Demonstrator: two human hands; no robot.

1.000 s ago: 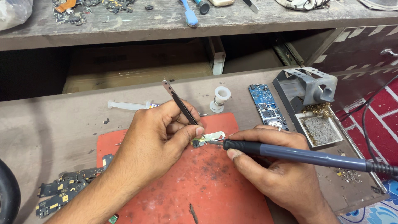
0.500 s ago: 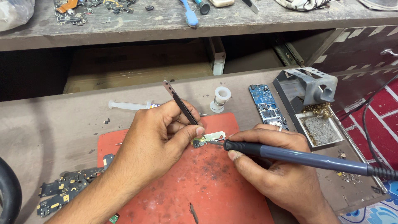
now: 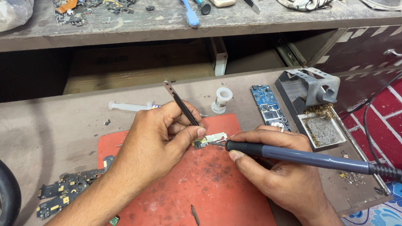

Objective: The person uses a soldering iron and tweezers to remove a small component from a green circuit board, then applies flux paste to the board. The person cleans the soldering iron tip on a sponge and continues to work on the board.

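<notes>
My left hand (image 3: pixel 161 136) grips dark tweezers (image 3: pixel 181 103), their upper end sticking up past my fingers and their tips down at a small pale circuit board (image 3: pixel 212 138) on the red work mat (image 3: pixel 209 188). My right hand (image 3: pixel 272 167) holds a blue-grey soldering iron (image 3: pixel 301 157) like a pen. Its tip touches the left end of the small board, right beside my left thumb. The iron's cable runs off to the right.
A soldering stand with brass wool and a sponge tray (image 3: pixel 312 104) sits at the right. A blue circuit board (image 3: pixel 268 104), a white spool (image 3: pixel 222 99) and a syringe (image 3: pixel 130 107) lie behind the mat. Several dark boards (image 3: pixel 63 192) lie at the left.
</notes>
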